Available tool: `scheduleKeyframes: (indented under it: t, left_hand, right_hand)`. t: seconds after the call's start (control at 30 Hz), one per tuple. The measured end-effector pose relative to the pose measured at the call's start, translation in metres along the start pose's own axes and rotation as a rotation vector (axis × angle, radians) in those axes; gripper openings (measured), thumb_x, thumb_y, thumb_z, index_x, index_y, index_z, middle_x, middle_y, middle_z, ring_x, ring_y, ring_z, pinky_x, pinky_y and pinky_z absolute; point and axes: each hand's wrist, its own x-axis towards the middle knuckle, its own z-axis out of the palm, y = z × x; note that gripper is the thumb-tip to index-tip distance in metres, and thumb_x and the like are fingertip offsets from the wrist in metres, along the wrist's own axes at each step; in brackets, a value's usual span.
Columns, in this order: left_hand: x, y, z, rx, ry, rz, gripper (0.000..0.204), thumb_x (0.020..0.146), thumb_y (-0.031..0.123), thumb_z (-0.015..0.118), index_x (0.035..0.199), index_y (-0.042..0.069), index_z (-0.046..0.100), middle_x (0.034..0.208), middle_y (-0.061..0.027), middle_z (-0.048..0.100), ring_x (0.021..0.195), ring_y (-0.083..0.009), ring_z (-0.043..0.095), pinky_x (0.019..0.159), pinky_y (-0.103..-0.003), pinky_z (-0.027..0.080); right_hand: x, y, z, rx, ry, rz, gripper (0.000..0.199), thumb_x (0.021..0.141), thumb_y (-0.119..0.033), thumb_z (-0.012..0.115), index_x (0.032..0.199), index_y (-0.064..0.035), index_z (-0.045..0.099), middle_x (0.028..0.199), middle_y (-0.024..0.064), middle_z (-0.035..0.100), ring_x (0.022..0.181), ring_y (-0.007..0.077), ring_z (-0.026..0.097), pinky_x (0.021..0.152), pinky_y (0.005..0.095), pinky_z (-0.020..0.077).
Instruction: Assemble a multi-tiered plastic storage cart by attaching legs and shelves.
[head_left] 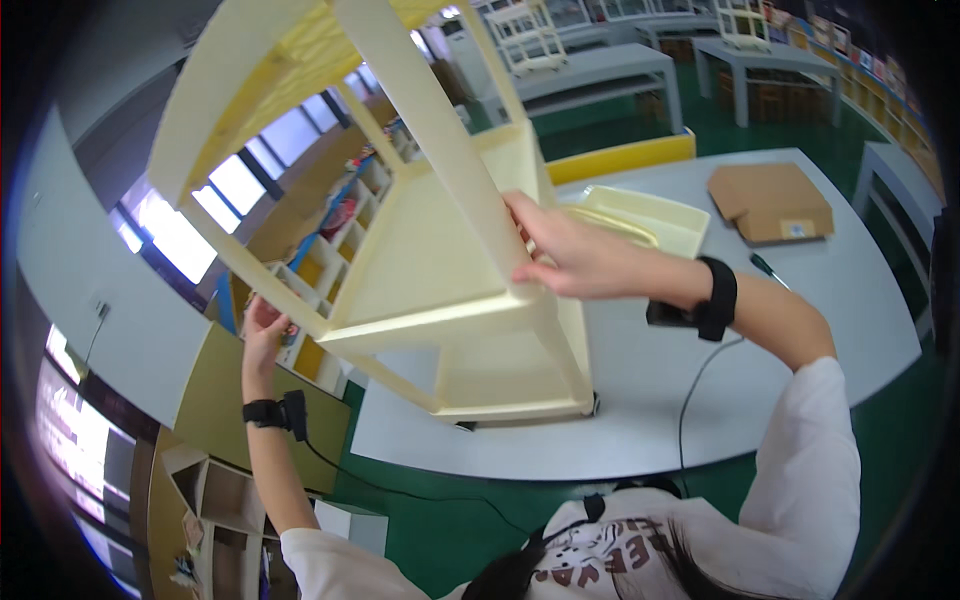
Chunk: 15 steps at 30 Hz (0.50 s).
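A cream plastic trolley cart (420, 255) with several shelves stands on the white table (640, 390), its top tier rising near the upper edge of the view. My left hand (263, 330) grips the cart's near left post beside the middle shelf. At the same shelf's near right corner, my right hand (565, 250) is closed around the thick post, thumb low and fingers behind it. Part of the left fingers is hidden by the post. A small dark caster shows under the cart's lower right corner.
Behind my right hand lies a cream tray (670, 215). A flat cardboard box (770, 203) and a green-handled screwdriver (765, 266) lie on the table's right side. A yellow panel (620, 157) borders the far edge. Cables hang from both wrist straps. Similar carts stand on far tables.
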Motion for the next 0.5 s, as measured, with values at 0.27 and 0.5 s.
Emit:
scheduleKeyframes:
  t: [0.27,0.5]
  left_hand:
    - [-0.006,-0.004,-0.021,-0.065,0.17,-0.113,0.043,0.072,0.007,0.055,0.112,0.004,0.039,0.107,-0.0099,0.048,0.093,-0.017,0.049,0.073,-0.029,0.044]
    - [0.003,0.045,0.001,0.352,0.684,0.33,0.041,0.073,0.007,0.053,0.111,0.004,0.039,0.106,-0.0087,0.043,0.096,-0.0174,0.044,0.082,-0.029,0.036]
  right_hand:
    - [0.027,-0.023,0.044,-0.021,-0.089,-0.195,0.048,0.067,-0.005,0.058,0.1,0.0096,0.027,0.067,0.0249,0.05,0.066,0.0391,0.051,0.059,0.0399,0.0419]
    - [0.054,-0.033,0.069,0.046,-0.177,-0.232,0.046,0.068,-0.008,0.058,0.098,0.0089,0.028,0.067,0.025,0.05,0.067,0.0392,0.051,0.06,0.0403,0.0412]
